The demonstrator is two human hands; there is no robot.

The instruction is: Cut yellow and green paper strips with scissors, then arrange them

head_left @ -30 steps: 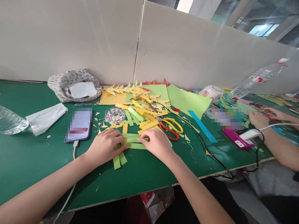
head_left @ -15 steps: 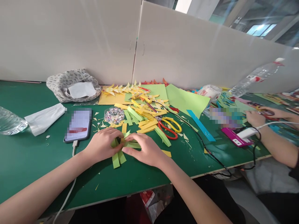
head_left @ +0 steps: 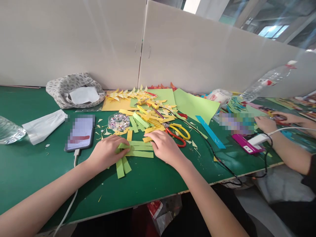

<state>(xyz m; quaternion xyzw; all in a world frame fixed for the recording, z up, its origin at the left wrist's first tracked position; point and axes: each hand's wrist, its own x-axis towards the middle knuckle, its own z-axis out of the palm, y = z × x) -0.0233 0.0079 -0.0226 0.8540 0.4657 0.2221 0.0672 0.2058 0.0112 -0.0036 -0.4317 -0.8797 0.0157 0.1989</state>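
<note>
On the green table, my left hand (head_left: 108,150) is closed around the crossing point of several light green paper strips (head_left: 142,148). Some strips stick out to the right and others point down toward the table edge. My right hand (head_left: 166,148) is just beyond the right ends of these strips. Its thumb and index finger are apart, over the near end of a pile of yellow paper strips (head_left: 153,129); whether they touch the pile is unclear. Scissors (head_left: 181,131) with red and yellow handles lie behind my right hand.
A phone (head_left: 81,132) with a white cable lies left. A clear container of googly eyes (head_left: 118,122) sits ahead. A yellow glue gun (head_left: 150,103) rests on paper, its black cord running right. A co-worker's hands (head_left: 265,124) are near a pink power strip (head_left: 247,144).
My right hand has left the green strips and moved right and up to the yellow pile. My left hand keeps hold of the green strips, whose right-hand ends are now uncovered.
</note>
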